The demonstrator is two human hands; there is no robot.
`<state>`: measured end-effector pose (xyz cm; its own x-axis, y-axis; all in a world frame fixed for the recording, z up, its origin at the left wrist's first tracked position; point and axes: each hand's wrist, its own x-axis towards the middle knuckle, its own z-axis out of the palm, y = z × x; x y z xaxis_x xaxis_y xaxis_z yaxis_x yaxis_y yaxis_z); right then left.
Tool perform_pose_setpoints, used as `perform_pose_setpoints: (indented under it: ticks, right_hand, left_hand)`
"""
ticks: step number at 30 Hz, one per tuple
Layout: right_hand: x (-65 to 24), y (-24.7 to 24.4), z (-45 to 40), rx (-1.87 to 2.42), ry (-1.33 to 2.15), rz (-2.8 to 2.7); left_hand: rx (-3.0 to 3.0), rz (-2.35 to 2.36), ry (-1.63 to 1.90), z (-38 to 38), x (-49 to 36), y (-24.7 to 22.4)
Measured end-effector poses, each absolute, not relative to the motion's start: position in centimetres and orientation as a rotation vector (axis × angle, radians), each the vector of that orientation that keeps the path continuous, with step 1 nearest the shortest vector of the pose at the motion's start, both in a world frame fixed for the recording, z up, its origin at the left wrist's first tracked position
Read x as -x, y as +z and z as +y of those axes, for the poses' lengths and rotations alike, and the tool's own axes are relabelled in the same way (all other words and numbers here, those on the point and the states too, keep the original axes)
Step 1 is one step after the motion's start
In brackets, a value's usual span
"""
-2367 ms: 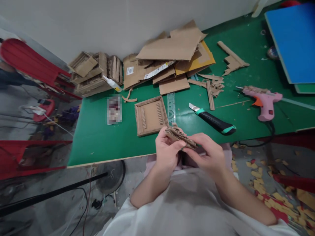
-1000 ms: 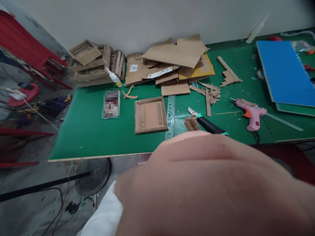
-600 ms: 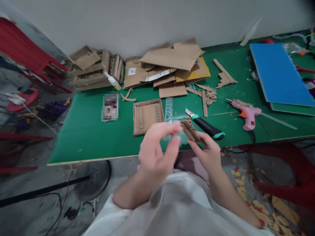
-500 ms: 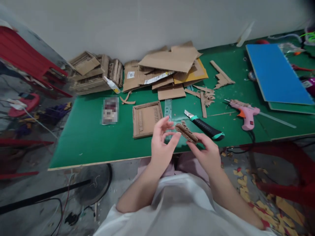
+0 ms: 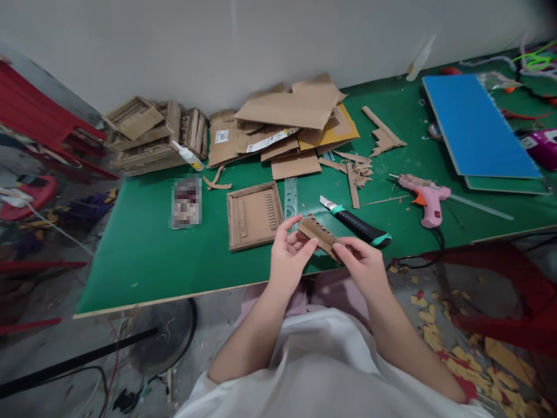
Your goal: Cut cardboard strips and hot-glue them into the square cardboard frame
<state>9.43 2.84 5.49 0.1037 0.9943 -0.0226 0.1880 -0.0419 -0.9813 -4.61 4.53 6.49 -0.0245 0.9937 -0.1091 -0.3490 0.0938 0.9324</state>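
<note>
Between my hands, above the table's front edge, is a small strip of corrugated cardboard (image 5: 321, 237) with a ragged, ridged edge. My right hand (image 5: 363, 264) pinches its right end between thumb and fingers. At its left end, the thumb and fingers of my left hand (image 5: 289, 252) close around it. Just left of my hands lies a square cardboard tray (image 5: 255, 216) with raised rims and two ridged strips inside. A clear ruler (image 5: 290, 200) lies beside the tray. Behind my right hand rests a black and green utility knife (image 5: 359, 225), blade out.
A pink glue gun (image 5: 429, 200) lies to the right, near blue boards (image 5: 478, 125). Cardboard sheets (image 5: 287, 110) are piled at the back, beside stacked cardboard frames (image 5: 152, 133) and a glue bottle (image 5: 190, 157). Cardboard scraps (image 5: 357, 168) lie behind the knife.
The cardboard strip has turned so that a flat face shows. My left fingers, apart from it before, have closed onto its left end. The view has shifted slightly.
</note>
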Motion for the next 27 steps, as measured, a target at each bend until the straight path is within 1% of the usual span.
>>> perform_pose_setpoints:
  ticks: [6, 12, 16, 21, 27]
  right_hand:
    - [-9.9, 5.1, 3.4, 1.432, 1.073, -1.24]
    - [-11.1, 5.0, 4.0, 1.47, 0.831, -1.442]
    - [-11.5, 5.3, 4.0, 1.405, 0.772, -1.556]
    - [-11.2, 5.4, 3.7, 1.344, 0.804, -1.608]
    - [-11.0, 5.0, 3.5, 1.397, 0.933, -1.481]
  left_hand:
    - [-0.84, 1.008, 1.275, 4.6, 4.5, 5.6]
    - [-0.793, 1.042, 1.215, 5.0, 4.0, 4.9]
    - [-0.786, 1.043, 1.245, 5.2, 3.8, 4.7]
    - [-0.844, 1.108, 1.267, 5.3, 3.8, 4.8]
    - [-0.92, 1.105, 1.298, 5.0, 3.9, 5.2]
